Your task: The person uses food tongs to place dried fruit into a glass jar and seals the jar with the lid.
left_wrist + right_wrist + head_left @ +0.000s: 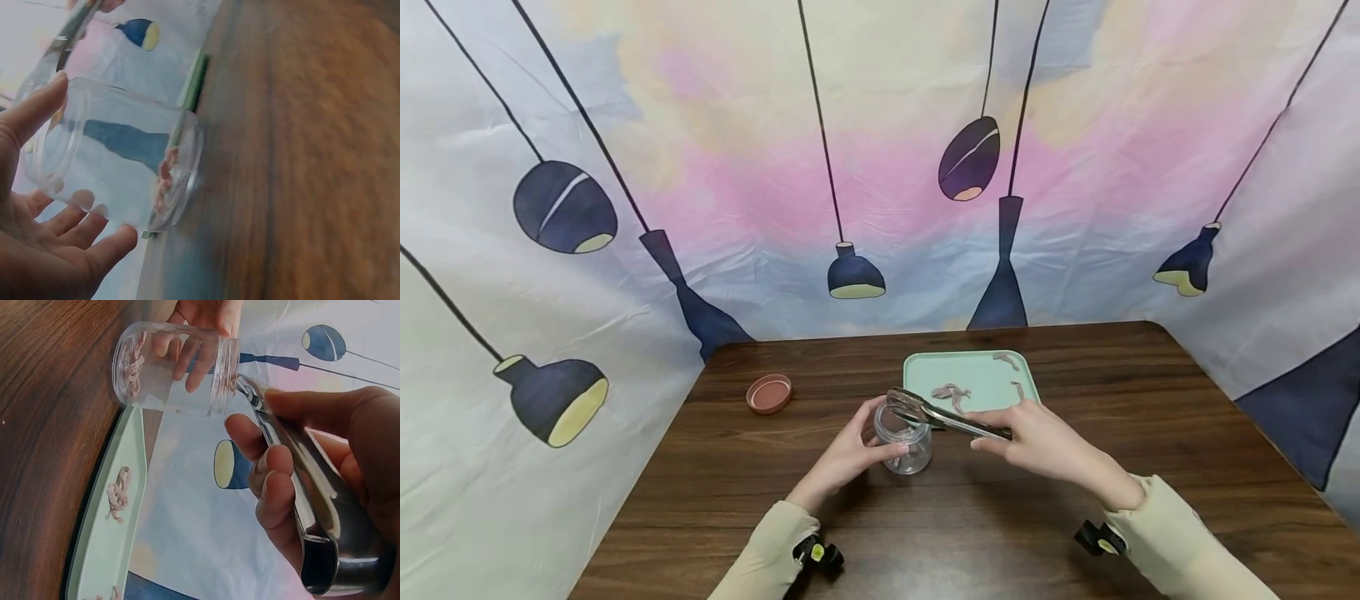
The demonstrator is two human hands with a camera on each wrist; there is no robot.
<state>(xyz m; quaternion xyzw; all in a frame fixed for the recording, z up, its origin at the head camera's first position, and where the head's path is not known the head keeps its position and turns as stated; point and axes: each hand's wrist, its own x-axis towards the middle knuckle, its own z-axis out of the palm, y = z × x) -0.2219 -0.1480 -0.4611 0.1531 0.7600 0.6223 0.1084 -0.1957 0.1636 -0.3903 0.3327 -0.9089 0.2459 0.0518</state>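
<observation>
My left hand (847, 454) grips a clear, lidless jar (912, 460) on the table, its thumb on the near side and the fingers round the far side. Pinkish, stringy pieces (134, 365) lie at the bottom of the jar, seen through its wall in both wrist views. Metal tongs (961, 421) are held in my right hand (1045, 437), thumb on one arm and curled fingers on the other. The tongs' tips reach the jar's mouth from the right. In the left wrist view, a small reddish bit (57, 116) shows by the tips.
A pale green tray (925, 371) stands just behind the jar, with several pinkish, stringy pieces (953, 392) scattered on it. A round reddish-brown lid (769, 394) lies to the left on the dark wooden table (730, 467). Behind the table hangs a cloth (895, 208) printed with lamps.
</observation>
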